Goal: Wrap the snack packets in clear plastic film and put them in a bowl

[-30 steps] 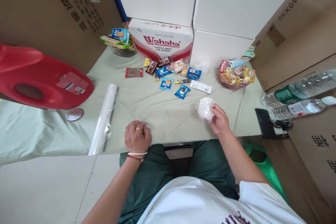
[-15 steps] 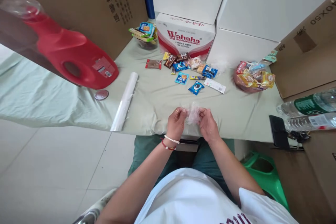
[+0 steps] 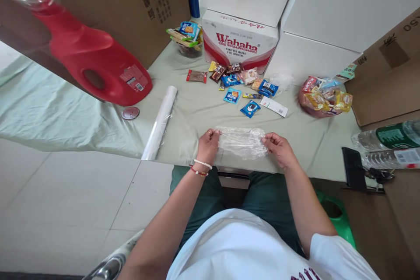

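Observation:
A crinkled piece of clear plastic film (image 3: 242,142) is stretched between my two hands above the front of the table. My left hand (image 3: 209,143) pinches its left end, and my right hand (image 3: 278,148) pinches its right end. Left of my hands lies a white roll of plastic film (image 3: 160,123), slanting across the cloth. Beyond the held film, several wrapped snacks are scattered, among them a blue packet (image 3: 250,108), a light-blue packet (image 3: 232,95) and a long white packet (image 3: 274,106).
A red detergent jug (image 3: 101,61) and a round pink lid (image 3: 130,113) are at left. Two snack bowls, left (image 3: 187,50) and right (image 3: 323,100), flank a Wahaba box (image 3: 241,41). Plastic bottles (image 3: 390,135) and a black phone (image 3: 353,168) lie at right.
My hands have moved apart, and the bunched film between them is now drawn out into a wide strip. The head view has shifted slightly.

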The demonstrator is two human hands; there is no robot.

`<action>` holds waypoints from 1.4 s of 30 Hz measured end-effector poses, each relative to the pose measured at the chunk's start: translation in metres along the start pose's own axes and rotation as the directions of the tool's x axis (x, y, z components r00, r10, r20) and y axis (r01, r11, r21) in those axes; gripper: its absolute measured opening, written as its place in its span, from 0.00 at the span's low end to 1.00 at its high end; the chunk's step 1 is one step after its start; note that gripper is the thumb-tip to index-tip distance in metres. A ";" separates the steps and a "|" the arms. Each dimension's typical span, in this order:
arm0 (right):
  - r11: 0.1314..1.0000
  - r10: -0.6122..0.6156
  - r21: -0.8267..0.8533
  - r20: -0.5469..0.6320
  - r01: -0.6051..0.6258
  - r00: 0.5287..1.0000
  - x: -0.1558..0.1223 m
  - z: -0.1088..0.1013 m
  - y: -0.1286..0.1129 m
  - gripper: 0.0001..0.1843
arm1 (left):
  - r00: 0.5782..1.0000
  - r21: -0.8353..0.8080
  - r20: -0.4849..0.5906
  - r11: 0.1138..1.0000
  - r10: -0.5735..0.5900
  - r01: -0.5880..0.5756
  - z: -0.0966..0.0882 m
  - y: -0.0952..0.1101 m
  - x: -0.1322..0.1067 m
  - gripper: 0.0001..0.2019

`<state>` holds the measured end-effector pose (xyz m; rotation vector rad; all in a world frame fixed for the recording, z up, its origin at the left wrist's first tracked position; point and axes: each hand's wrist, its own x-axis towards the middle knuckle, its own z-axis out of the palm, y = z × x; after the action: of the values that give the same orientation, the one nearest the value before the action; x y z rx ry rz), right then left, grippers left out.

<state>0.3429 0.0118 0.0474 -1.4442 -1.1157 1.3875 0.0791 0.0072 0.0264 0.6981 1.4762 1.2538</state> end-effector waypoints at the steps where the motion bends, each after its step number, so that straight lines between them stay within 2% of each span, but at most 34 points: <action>1: 0.996 -0.041 -0.077 -0.023 0.039 0.999 0.004 -0.007 -0.004 0.20 | 0.999 -0.028 0.015 0.999 -0.033 0.034 -0.002 0.002 0.002 0.10; 3: 0.954 -0.194 -0.255 -0.131 0.156 0.972 0.009 -0.016 -0.013 0.18 | 0.997 -0.072 -0.003 0.995 -0.071 0.071 -0.003 0.005 0.005 0.09; 5: 0.844 -0.410 -0.442 -0.165 0.305 0.897 0.008 -0.013 -0.020 0.16 | 0.996 -0.100 -0.020 0.991 -0.090 0.087 -0.002 0.007 0.005 0.09; 6: 0.756 -0.513 -0.524 -0.102 0.393 0.852 0.006 -0.007 -0.023 0.16 | 0.995 -0.116 -0.019 0.988 -0.102 0.099 0.000 0.007 0.004 0.10; 8: 0.542 -0.628 -0.614 0.157 0.573 0.762 -0.002 0.011 -0.022 0.21 | 0.992 -0.151 0.004 0.980 -0.130 0.129 0.004 0.007 0.001 0.10; 10: 0.357 -0.608 -0.624 0.409 0.695 0.680 -0.008 0.032 -0.014 0.25 | 0.987 -0.186 0.040 0.969 -0.157 0.161 0.006 0.009 0.000 0.11; 12: 0.279 -0.559 -0.627 0.509 0.727 0.654 -0.012 0.048 -0.001 0.18 | 0.982 -0.227 0.075 0.956 -0.172 0.185 0.006 0.014 -0.001 0.13; 14: 0.322 -0.560 -0.656 0.448 0.682 0.696 -0.014 0.058 0.012 0.10 | 0.977 -0.335 0.117 0.920 -0.176 0.206 0.003 0.020 -0.003 0.16; 15: 0.381 -0.570 -0.669 0.374 0.638 0.732 -0.014 0.061 0.017 0.11 | 0.977 -0.397 0.121 0.894 -0.174 0.208 0.002 0.022 -0.005 0.18; 17: 0.528 -0.570 -0.660 0.191 0.534 0.799 -0.017 0.066 0.024 0.13 | 0.983 -0.452 0.065 0.873 -0.173 0.183 0.002 0.023 -0.014 0.23; 19: 0.655 -0.534 -0.610 0.044 0.446 0.844 -0.020 0.073 0.026 0.13 | 0.986 -0.340 0.009 0.927 -0.165 0.158 0.007 0.018 -0.028 0.25; 20: 0.702 -0.510 -0.577 0.003 0.418 0.860 -0.022 0.076 0.026 0.14 | 0.988 -0.245 0.019 0.957 -0.153 0.153 0.012 0.014 -0.036 0.25; 22: 0.788 -0.452 -0.486 -0.040 0.378 0.891 -0.024 0.083 0.024 0.14 | 0.984 -0.095 0.127 0.986 -0.122 0.135 0.022 0.005 -0.049 0.26; 24: 0.884 -0.360 -0.339 -0.059 0.321 0.931 -0.024 0.087 0.021 0.15 | 0.966 -0.072 0.237 0.990 -0.104 0.125 0.031 -0.002 -0.055 0.25; 26: 0.966 -0.227 -0.143 -0.062 0.217 0.972 -0.021 0.085 0.017 0.17 | 0.954 -0.131 0.274 0.978 -0.120 0.160 0.034 -0.004 -0.052 0.24; 29: 0.992 -0.056 0.112 -0.058 0.062 0.997 -0.015 0.073 0.009 0.21 | 0.953 -0.222 0.239 0.945 -0.187 0.241 0.028 -0.001 -0.042 0.25; 32: 0.973 0.012 0.231 -0.108 0.013 0.994 -0.013 0.059 0.007 0.22 | 0.958 -0.249 0.167 0.930 -0.233 0.269 0.020 0.004 -0.038 0.25; 34: 0.975 -0.001 0.218 -0.163 0.037 0.987 -0.015 0.056 0.009 0.22 | 0.961 -0.222 0.157 0.940 -0.227 0.258 0.022 0.006 -0.042 0.24; 36: 0.988 -0.074 0.122 -0.204 0.100 0.976 -0.019 0.057 0.013 0.20 | 0.961 -0.167 0.199 0.960 -0.191 0.225 0.030 0.005 -0.048 0.24; 39: 0.978 -0.206 -0.061 -0.176 0.198 0.963 -0.024 0.064 0.017 0.17 | 0.953 -0.113 0.258 0.975 -0.160 0.194 0.047 0.001 -0.053 0.22; 42: 0.981 -0.194 -0.053 -0.134 0.188 0.972 -0.024 0.065 0.017 0.17 | 0.973 -0.158 0.176 0.971 -0.152 0.180 0.057 -0.006 -0.049 0.18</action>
<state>0.2787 -0.0166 0.0344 -1.3992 -1.1650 1.1194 0.1480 -0.0189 0.0414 0.5351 1.2487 1.1520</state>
